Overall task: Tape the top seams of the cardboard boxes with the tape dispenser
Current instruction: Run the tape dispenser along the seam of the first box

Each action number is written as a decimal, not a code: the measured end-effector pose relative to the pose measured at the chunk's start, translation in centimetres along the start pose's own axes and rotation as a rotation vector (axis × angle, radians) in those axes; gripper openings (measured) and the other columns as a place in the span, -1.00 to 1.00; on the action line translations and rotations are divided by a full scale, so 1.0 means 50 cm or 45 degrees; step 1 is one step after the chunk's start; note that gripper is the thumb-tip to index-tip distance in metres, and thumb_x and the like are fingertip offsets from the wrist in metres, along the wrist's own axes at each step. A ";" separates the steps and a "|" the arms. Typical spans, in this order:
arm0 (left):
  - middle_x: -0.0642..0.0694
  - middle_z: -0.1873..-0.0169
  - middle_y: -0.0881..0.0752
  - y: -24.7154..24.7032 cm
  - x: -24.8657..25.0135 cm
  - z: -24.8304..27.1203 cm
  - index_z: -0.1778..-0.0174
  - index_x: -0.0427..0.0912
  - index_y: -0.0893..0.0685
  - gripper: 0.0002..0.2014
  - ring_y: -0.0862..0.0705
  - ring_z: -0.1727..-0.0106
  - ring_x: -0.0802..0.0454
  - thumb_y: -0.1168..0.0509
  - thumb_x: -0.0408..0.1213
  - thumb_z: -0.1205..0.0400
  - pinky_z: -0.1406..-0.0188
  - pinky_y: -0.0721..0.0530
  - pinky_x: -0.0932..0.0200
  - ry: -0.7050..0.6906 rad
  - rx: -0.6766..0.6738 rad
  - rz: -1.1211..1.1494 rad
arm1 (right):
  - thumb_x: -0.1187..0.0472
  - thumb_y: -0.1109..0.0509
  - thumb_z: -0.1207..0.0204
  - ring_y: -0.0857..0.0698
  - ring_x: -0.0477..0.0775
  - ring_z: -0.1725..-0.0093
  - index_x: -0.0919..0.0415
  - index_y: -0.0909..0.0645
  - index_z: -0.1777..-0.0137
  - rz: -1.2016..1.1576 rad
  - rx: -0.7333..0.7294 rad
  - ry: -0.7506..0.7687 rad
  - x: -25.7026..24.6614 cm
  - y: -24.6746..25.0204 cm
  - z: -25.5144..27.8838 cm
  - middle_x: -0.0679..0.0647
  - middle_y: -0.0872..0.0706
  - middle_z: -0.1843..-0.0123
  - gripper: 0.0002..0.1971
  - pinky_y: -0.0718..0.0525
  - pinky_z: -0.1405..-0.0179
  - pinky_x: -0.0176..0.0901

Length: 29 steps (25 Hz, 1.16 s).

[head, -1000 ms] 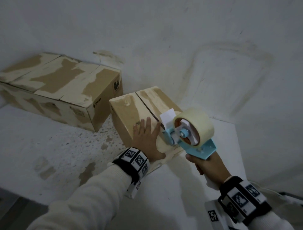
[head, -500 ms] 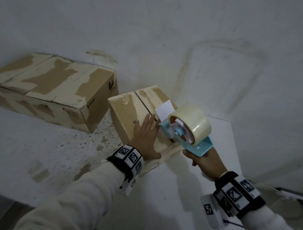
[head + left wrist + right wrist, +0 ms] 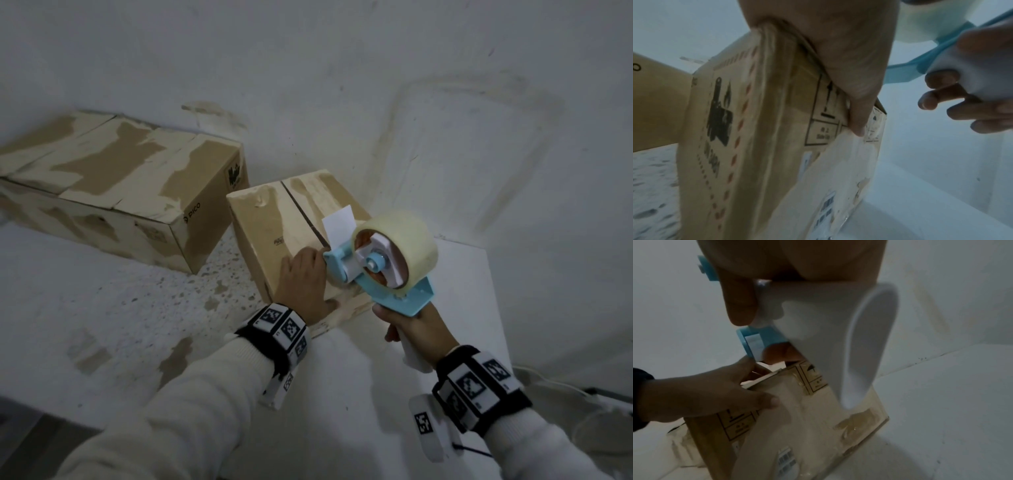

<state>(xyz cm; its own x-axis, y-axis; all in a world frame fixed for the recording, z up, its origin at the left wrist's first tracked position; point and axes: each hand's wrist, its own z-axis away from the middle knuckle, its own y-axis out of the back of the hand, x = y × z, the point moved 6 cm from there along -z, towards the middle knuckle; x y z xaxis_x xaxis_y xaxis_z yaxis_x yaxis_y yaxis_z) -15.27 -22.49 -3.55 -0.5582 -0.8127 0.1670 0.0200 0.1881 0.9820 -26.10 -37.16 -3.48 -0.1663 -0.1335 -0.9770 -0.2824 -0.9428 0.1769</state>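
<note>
A small cardboard box (image 3: 274, 222) stands in the middle, its dark top seam (image 3: 301, 209) running away from me. My left hand (image 3: 301, 284) rests flat on the box top by the near edge, with the thumb (image 3: 859, 113) lying down the front face. My right hand (image 3: 414, 329) grips the white handle (image 3: 828, 329) of a blue tape dispenser (image 3: 387, 260) that carries a pale tape roll (image 3: 411, 233). The dispenser's front sits over the near end of the seam, right beside my left fingers. A white tab (image 3: 339, 222) sticks up from it.
A larger cardboard box (image 3: 120, 185) with patchy tape residue lies to the left, close to the small box's corner. The small box sits where a speckled surface (image 3: 102, 308) meets a white slab (image 3: 462, 291). A stained white wall (image 3: 376, 85) rises just behind.
The dispenser has moved forward and left, from beside the box's near right corner to the near end of the seam. My left hand stays on the box top.
</note>
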 end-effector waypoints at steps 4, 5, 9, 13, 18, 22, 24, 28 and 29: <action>-0.19 -0.46 -0.27 -0.010 0.012 -0.001 -0.56 -0.23 -0.13 -0.22 -0.21 -0.52 -0.15 -0.27 0.07 -0.53 -0.53 -0.17 -0.20 -0.047 -0.077 -0.043 | 0.30 -0.56 -0.25 -0.70 -0.35 0.28 0.15 -0.62 -0.01 0.034 -0.027 0.071 -0.012 0.017 -0.012 -0.12 -0.74 0.15 -0.67 -0.61 0.34 -0.50; -0.20 -0.50 -0.23 -0.014 0.012 -0.002 -0.59 -0.24 -0.08 -0.19 -0.17 -0.56 -0.17 -0.28 0.04 -0.54 -0.56 -0.14 -0.18 -0.064 -0.109 -0.015 | 0.38 -0.55 -0.30 -0.71 -0.37 0.22 0.12 -0.62 -0.02 0.033 -0.086 0.049 -0.009 0.014 -0.017 -0.10 -0.75 0.09 -0.68 -0.62 0.24 -0.48; -0.23 -0.39 -0.28 -0.003 0.008 -0.012 -0.49 -0.29 -0.24 -0.14 -0.36 -0.39 -0.21 -0.50 -0.23 -0.31 -0.43 -0.38 0.02 -0.027 0.013 0.347 | 0.28 -0.48 -0.22 -0.71 -0.35 0.11 0.02 -0.63 0.03 0.016 -0.165 -0.008 -0.001 0.011 -0.039 -0.27 -0.81 0.18 -0.69 -0.62 0.10 -0.48; -0.20 -0.51 -0.16 -0.001 0.006 -0.016 -0.56 -0.23 -0.15 -0.05 -0.19 -0.53 -0.18 -0.51 -0.18 -0.30 -0.52 -0.28 0.01 0.021 0.003 0.297 | 0.27 -0.43 -0.17 -0.72 -0.35 0.08 0.07 -0.62 -0.03 -0.043 -0.134 0.016 -0.011 0.015 -0.048 -0.30 -0.81 0.17 -0.62 -0.61 0.07 -0.47; 0.02 -0.66 0.02 -0.019 0.019 -0.033 -0.65 -0.07 0.08 -0.10 0.19 -0.68 -0.05 -0.34 0.00 -0.53 -0.58 -0.01 -0.22 -0.091 -0.255 -0.018 | 0.28 -0.47 -0.18 -0.70 -0.39 0.13 0.03 -0.63 0.03 -0.003 -0.082 -0.018 0.009 0.021 -0.035 -0.12 -0.75 0.05 -0.67 -0.53 -0.05 -0.26; 0.07 -0.66 -0.01 -0.024 0.018 -0.036 -0.65 0.00 0.04 -0.17 0.21 -0.68 -0.04 -0.30 -0.01 -0.56 -0.56 0.03 -0.28 -0.095 -0.285 -0.026 | 0.36 -0.52 -0.25 -0.69 -0.12 0.03 -0.01 -0.64 0.10 0.063 -0.031 -0.054 0.037 0.026 -0.030 -0.06 -0.75 0.07 -0.70 -0.51 -0.11 -0.08; 0.05 -0.65 -0.04 -0.020 0.019 -0.033 -0.65 0.00 0.01 -0.18 0.19 -0.68 -0.04 -0.31 -0.01 -0.56 -0.57 0.04 -0.26 -0.082 -0.271 -0.033 | 0.39 -0.52 -0.29 -0.67 0.01 0.01 -0.01 -0.63 0.13 0.125 -0.035 -0.046 0.034 0.025 -0.027 0.02 -0.74 0.07 -0.72 -0.53 -0.10 -0.06; 0.00 -0.65 -0.05 -0.018 0.021 -0.033 -0.65 -0.02 -0.02 -0.19 0.16 -0.68 -0.08 -0.31 0.02 -0.56 -0.59 0.04 -0.21 -0.093 -0.225 -0.050 | 0.46 -0.51 -0.26 -0.65 0.01 0.13 0.18 -0.63 0.13 0.236 0.082 0.022 0.019 0.034 -0.019 0.15 -0.71 0.10 -0.75 -0.57 0.15 -0.20; -0.02 -0.65 -0.04 -0.018 0.021 -0.034 -0.65 -0.03 -0.02 -0.17 0.14 -0.68 -0.08 -0.31 0.03 -0.55 -0.60 0.03 -0.19 -0.098 -0.204 -0.046 | 0.42 -0.53 -0.17 -0.66 0.01 0.17 0.25 -0.62 0.11 0.241 0.109 0.043 0.010 0.036 -0.020 0.16 -0.72 0.13 -0.72 -0.58 0.22 -0.24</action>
<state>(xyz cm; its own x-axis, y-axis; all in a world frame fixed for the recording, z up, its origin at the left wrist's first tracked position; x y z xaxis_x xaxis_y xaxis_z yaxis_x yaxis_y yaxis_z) -14.45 -24.45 -4.11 -0.6229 -0.7714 0.1297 0.1268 0.0640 0.9899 -25.76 -39.25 -3.79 -0.1929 -0.3173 -0.9285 -0.3287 -0.8707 0.3658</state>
